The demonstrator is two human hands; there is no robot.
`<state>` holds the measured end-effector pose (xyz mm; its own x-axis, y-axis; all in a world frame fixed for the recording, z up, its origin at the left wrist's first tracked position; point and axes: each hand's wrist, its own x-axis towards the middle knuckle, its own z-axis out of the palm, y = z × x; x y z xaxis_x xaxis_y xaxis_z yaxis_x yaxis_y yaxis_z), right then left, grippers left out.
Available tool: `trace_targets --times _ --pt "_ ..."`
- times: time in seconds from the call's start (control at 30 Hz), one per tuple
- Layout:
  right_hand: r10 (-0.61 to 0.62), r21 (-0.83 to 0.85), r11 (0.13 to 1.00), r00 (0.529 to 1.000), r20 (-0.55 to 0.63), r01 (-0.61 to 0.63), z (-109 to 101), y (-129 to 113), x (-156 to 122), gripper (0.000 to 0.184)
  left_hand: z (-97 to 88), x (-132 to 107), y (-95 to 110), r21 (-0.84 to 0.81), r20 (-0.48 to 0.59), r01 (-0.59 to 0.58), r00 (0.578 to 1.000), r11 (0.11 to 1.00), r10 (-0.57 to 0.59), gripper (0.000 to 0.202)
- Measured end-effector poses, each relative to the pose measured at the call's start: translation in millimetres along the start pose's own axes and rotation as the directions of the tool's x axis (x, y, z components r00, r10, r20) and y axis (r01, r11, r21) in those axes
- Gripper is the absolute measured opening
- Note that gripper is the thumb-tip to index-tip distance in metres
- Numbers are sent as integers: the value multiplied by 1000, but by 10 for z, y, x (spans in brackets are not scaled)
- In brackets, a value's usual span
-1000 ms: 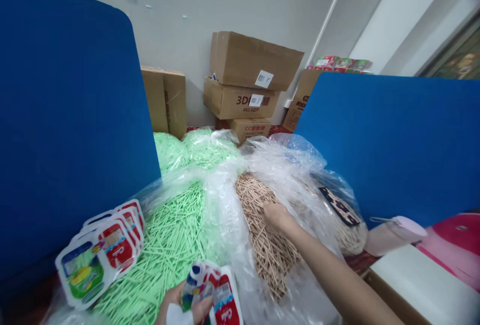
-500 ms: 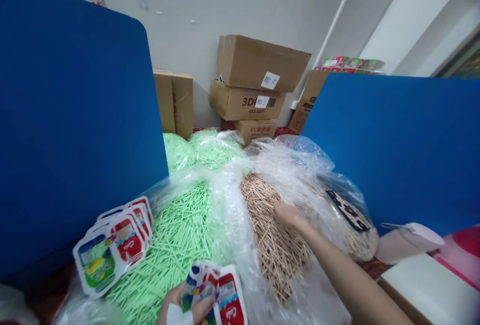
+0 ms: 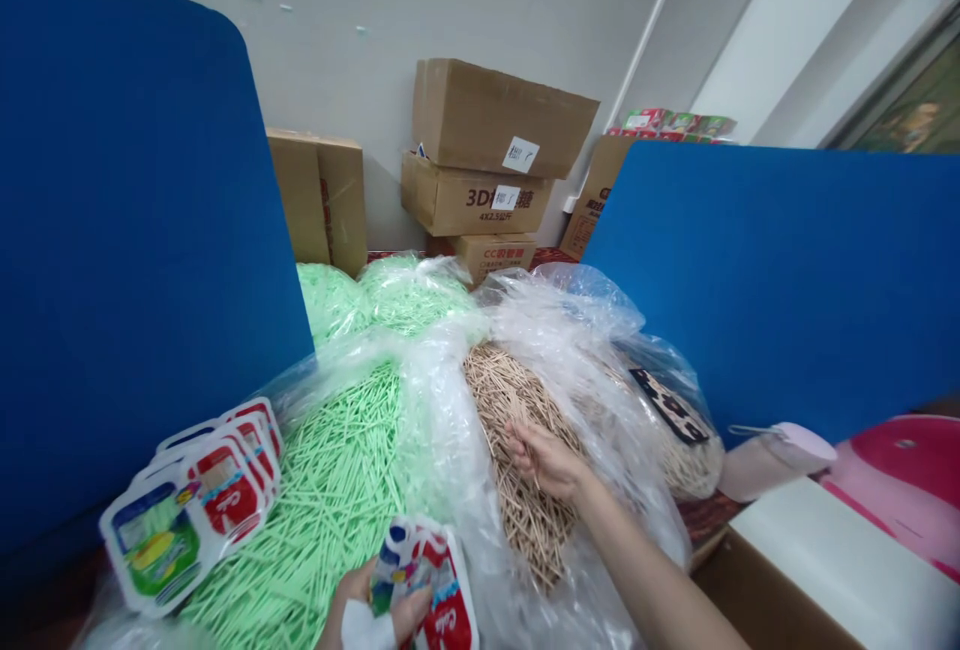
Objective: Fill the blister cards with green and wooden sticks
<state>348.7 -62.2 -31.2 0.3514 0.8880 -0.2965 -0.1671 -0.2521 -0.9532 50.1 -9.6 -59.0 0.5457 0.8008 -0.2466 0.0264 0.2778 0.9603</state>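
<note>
My left hand (image 3: 390, 610), with a white wrap on it, is closed round a printed pouch (image 3: 442, 590) with a red "Cola" panel and a blue-green panel, at the bottom centre. Beneath it spreads a heap of thin light-green candy sticks (image 3: 341, 470) in an opened clear bag. My right hand (image 3: 544, 460) is over the heap of thin brown candy sticks (image 3: 536, 530), its fingers curled round a few of them. A fanned stack of similar printed pouches (image 3: 161, 540) lies on the green sticks at the left.
Blue partitions (image 3: 142, 230) stand on both sides. Cardboard boxes (image 3: 495, 120) are stacked against the back wall. At the right are a phone-like patterned item (image 3: 671, 405) on the plastic, a pink cup (image 3: 772, 460), a pink-red tub (image 3: 900, 480) and an open carton (image 3: 757, 590).
My right hand has turned and lifted slightly from the brown sticks, so its curled fingers now show. My left hand still holds the pouch. The view has shifted a little to the right.
</note>
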Motion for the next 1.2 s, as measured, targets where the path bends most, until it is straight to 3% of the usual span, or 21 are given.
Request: trace_targets --times 0.13,0.23,0.33,0.4,0.53,0.67,0.8,1.0,1.2 --pt "-6 139 990 1000 1 6 202 -98 39 42 56 12 69 -72 -22 2 1000 997 -4 47" --pt "-66 215 974 998 -17 68 401 -321 -97 43 165 44 244 -65 -72 6 997 998 -11 42" --pt "-192 325 921 976 -104 216 659 -620 -316 37 291 100 445 -38 20 -26 999 999 27 35" --pt "-311 366 854 927 -211 370 832 -797 -449 33 370 151 531 -8 80 -95 992 995 95 31" --pt "-523 245 762 792 -314 600 1065 -947 -587 24 496 262 539 135 91 -256 965 957 245 25" --pt "-613 99 738 725 -316 667 1131 -857 -598 22 563 320 497 209 105 -335 942 919 320 23" --pt "-642 -103 758 707 -298 644 1136 -760 -591 25 595 317 529 246 94 -372 928 895 360 23" --pt "-621 -10 727 651 -436 687 1070 -774 -543 21 637 332 509 243 93 -349 937 905 336 26" --pt "-685 -156 709 618 -386 688 1050 -708 -559 20 691 345 533 217 126 -348 936 912 327 26"
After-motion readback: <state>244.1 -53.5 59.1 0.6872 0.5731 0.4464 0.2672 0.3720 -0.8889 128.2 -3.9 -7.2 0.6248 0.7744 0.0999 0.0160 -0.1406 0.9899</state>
